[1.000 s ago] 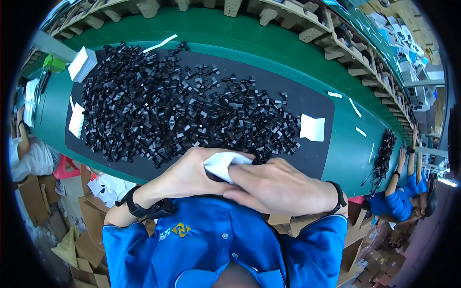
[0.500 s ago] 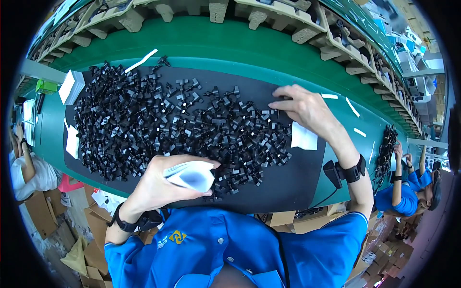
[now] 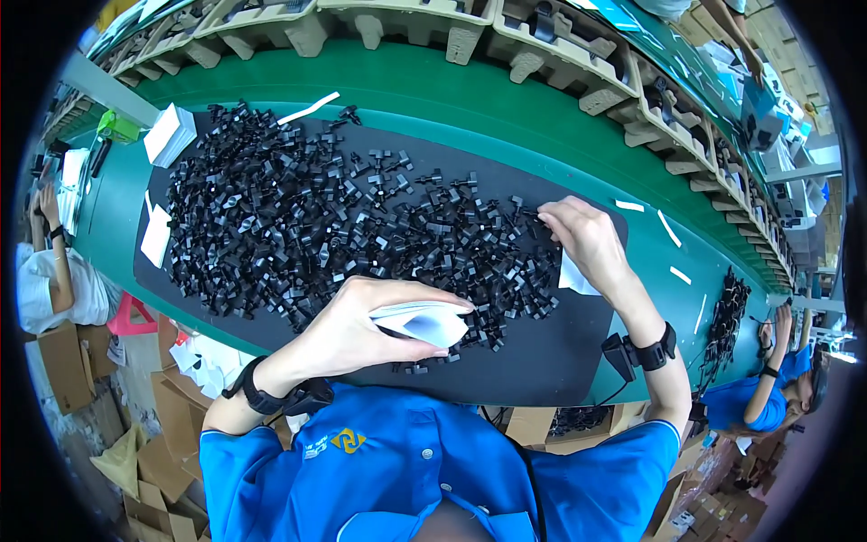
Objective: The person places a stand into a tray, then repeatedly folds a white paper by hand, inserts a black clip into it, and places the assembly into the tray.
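Note:
My left hand (image 3: 348, 330) is wrapped round several curled white paper sheets (image 3: 433, 325), bent into an open hollow in front of my chest. Behind and below it spreads a large heap of small black plastic parts (image 3: 271, 208), blocky with short stems. My right hand (image 3: 585, 237) is at the heap's right end, thumb and fingers pinched together over the outermost parts. Whatever sits between those fingertips is too small and hidden to make out. Partly under that hand lies a white paper piece (image 3: 574, 278) on the black mat (image 3: 551, 361).
A white paper stack (image 3: 170, 135) and a smaller white sheet (image 3: 155, 237) lie left of the heap. White strips (image 3: 679, 275) are scattered right. Moulded trays (image 3: 397, 25) line the far side. Co-workers sit at both ends; black cables (image 3: 727, 312) are piled near the right one.
My left hand has moved right with the curled paper. My right hand has come lower toward the heap's end, its fingers drawn closer together. The whole view has shifted slightly.

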`<state>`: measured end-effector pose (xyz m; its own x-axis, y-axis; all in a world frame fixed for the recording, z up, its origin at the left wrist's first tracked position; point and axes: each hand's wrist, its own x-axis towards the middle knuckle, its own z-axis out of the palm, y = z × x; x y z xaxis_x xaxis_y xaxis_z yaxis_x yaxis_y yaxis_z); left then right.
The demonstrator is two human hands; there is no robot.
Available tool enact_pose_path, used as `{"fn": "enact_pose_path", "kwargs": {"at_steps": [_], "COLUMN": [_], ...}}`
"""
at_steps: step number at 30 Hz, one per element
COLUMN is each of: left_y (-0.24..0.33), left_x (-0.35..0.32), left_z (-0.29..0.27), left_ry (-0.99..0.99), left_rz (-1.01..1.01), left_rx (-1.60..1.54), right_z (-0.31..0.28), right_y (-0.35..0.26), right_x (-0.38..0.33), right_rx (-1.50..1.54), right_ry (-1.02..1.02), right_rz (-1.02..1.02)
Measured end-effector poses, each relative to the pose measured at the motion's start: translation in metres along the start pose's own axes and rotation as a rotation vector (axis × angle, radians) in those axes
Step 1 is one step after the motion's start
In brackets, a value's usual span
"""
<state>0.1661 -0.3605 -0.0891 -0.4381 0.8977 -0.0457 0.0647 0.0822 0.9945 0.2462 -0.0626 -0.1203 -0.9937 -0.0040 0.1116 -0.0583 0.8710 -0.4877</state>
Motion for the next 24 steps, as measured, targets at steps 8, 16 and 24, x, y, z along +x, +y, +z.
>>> {"fn": "enact_pose_path", "kwargs": {"at_steps": [8,16,24], "left_y": [0.000,0.001,-0.002], "left_x": [-0.008,-0.016,-0.011], "left_z": [0.005,0.007,-0.002], "left_ry": [0.082,0.124,0.079], "left_rz": [0.029,0.100,0.228], "left_rx": [0.018,0.019,0.011], "right_z": [-0.040,-0.036,-0.038], "right_y": [-0.146,-0.177,-0.178], "right_x": [-0.020,-0.017,0.001], "right_rx": [0.341,-0.107,-0.012], "right_ry": [0.157,-0.222,-0.602], "right_rz": [-0.330,-0.320,-0.241]}}
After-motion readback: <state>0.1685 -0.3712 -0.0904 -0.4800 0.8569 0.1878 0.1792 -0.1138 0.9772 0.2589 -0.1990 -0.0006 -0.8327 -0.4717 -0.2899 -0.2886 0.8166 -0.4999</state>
